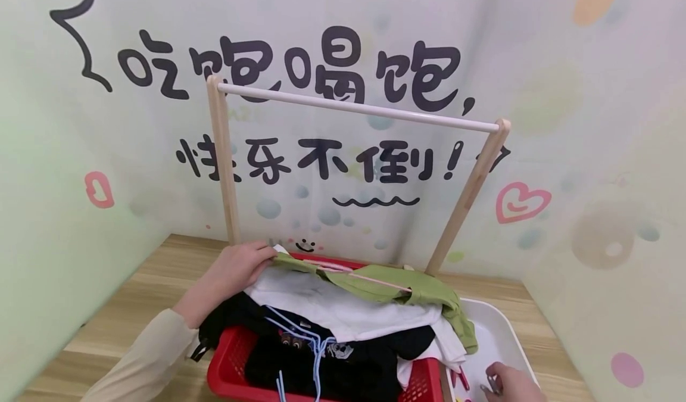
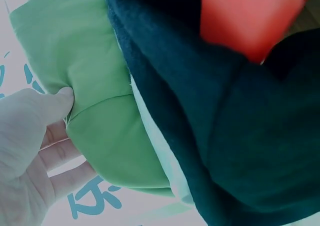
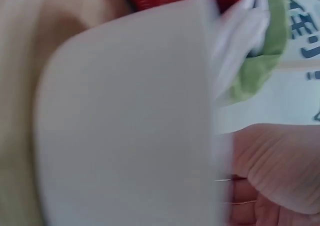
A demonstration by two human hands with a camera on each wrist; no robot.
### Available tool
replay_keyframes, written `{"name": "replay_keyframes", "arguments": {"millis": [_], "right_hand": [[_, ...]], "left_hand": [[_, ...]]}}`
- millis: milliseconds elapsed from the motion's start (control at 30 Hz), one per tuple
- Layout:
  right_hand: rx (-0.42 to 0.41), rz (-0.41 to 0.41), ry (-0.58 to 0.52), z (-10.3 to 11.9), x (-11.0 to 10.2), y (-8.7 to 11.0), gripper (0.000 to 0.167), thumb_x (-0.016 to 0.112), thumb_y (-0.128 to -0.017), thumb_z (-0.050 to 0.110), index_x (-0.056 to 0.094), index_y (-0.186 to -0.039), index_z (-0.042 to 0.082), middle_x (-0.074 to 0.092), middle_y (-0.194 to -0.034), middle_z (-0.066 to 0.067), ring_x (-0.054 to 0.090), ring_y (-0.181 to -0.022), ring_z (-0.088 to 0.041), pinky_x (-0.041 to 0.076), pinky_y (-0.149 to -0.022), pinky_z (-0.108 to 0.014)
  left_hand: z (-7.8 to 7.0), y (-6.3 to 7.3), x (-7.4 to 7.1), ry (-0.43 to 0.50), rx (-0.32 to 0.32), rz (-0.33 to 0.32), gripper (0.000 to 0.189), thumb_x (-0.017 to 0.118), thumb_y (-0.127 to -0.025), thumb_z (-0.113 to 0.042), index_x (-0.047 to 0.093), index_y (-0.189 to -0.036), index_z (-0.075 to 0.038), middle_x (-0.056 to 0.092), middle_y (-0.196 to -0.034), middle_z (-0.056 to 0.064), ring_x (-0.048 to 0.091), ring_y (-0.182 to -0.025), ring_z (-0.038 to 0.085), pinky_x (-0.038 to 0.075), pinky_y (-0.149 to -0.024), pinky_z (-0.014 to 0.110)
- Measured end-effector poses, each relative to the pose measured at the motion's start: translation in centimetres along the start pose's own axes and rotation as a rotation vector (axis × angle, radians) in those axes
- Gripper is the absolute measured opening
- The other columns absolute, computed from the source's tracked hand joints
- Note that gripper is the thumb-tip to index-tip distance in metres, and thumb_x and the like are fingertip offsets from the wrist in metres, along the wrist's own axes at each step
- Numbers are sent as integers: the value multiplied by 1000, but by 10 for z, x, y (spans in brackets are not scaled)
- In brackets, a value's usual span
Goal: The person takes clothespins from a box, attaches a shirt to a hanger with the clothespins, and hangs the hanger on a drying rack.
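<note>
My left hand (image 1: 243, 268) pinches the edge of a green garment (image 2: 100, 86) between thumb and fingers. The green garment has a pink hanger (image 1: 377, 281) in its opening and lies over a white garment (image 1: 343, 309). Beneath them are black clothes (image 1: 343, 366) with blue hangers (image 1: 320, 354), piled in a red basket (image 1: 222, 360). My right hand (image 1: 511, 383) is down in the white tray (image 1: 501, 324), with a small grey clip (image 1: 490, 385) between its fingertips. The tray's wall hides those fingertips in the right wrist view.
A wooden rack with a white rail (image 1: 359, 108) stands behind the basket, its posts (image 1: 471, 193) rising at either side. Small red clips (image 1: 462, 379) lie in the tray, right of the basket. A printed cloth backdrop closes off the back and sides of the wooden table (image 1: 134, 295).
</note>
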State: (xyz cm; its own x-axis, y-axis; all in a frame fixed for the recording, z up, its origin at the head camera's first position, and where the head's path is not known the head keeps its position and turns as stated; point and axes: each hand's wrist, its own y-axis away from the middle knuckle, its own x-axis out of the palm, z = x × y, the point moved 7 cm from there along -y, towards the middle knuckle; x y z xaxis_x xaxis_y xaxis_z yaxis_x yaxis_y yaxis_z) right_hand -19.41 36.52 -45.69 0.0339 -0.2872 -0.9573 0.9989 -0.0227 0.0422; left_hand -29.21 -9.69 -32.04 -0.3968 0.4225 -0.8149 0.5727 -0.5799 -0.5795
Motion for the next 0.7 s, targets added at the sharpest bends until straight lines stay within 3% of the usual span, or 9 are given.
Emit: {"name": "replay_keyframes", "arguments": {"millis": [200, 433, 600, 700], "right_hand": [[0, -192, -103, 22, -43, 10, 30, 78, -67, 6, 61, -91, 0, 59, -68, 4, 56, -59, -6, 47, -56, -26], [-149, -494, -257, 81, -90, 26, 31, 77, -66, -1, 62, -94, -1, 66, -75, -1, 58, -64, 3, 50, -56, -18], [-314, -578, -381, 130, -110, 28, 35, 77, -64, -10, 63, -94, 0, 67, -77, -2, 59, -68, 1, 50, -60, -14], [-363, -589, -412, 155, -118, 25, 33, 77, -64, -9, 64, -93, 1, 67, -77, 0, 60, -68, 0, 51, -60, -15]], "left_hand": [[-1, -3, -4, -14, 15, -64, 10, 73, -78, -5, 68, -86, -7, 53, -70, 0, 51, -55, 14, 43, -46, 26], [1, -5, -5, -10, -5, -98, 9, 73, -77, -5, 69, -85, -7, 52, -69, 0, 50, -54, 12, 44, -45, 27], [2, -7, -4, -4, -22, -98, 7, 72, -78, -4, 68, -84, -6, 54, -70, 0, 53, -56, 13, 46, -47, 28], [2, -8, -5, 2, -28, -94, 6, 72, -79, -3, 68, -83, -6, 57, -73, 1, 57, -59, 14, 48, -49, 29]]}}
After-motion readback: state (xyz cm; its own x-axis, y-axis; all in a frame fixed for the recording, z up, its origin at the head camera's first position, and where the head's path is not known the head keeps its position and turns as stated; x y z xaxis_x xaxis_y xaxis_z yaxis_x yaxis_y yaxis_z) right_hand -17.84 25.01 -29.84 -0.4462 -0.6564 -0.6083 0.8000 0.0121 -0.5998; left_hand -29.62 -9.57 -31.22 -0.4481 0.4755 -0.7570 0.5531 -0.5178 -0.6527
